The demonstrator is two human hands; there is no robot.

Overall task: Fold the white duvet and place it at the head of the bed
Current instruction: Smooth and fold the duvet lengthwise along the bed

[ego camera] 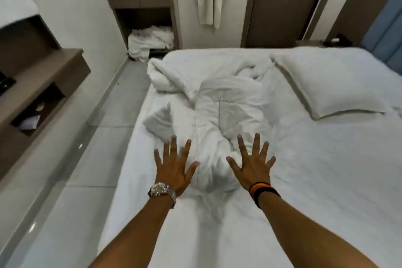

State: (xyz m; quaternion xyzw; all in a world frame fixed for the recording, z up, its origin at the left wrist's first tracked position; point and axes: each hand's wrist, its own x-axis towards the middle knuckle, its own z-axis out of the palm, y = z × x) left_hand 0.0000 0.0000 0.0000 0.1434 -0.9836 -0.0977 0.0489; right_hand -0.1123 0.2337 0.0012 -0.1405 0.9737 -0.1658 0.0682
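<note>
my left hand [174,165] and right hand [252,165] are spread and grasp nothing over the duvet [219,102], bunched mid-bed [315,180], so i may grab only one twisted layer and fold it crooked.

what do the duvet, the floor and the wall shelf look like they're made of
Duvet: soft padded white fabric, likely cotton or a blend; it crumples into puffy folds. Floor: glossy pale tile, with grout lines and light glints. Wall shelf: matte brown wood-look board, probably laminate; grain too blurred to tell.
</note>
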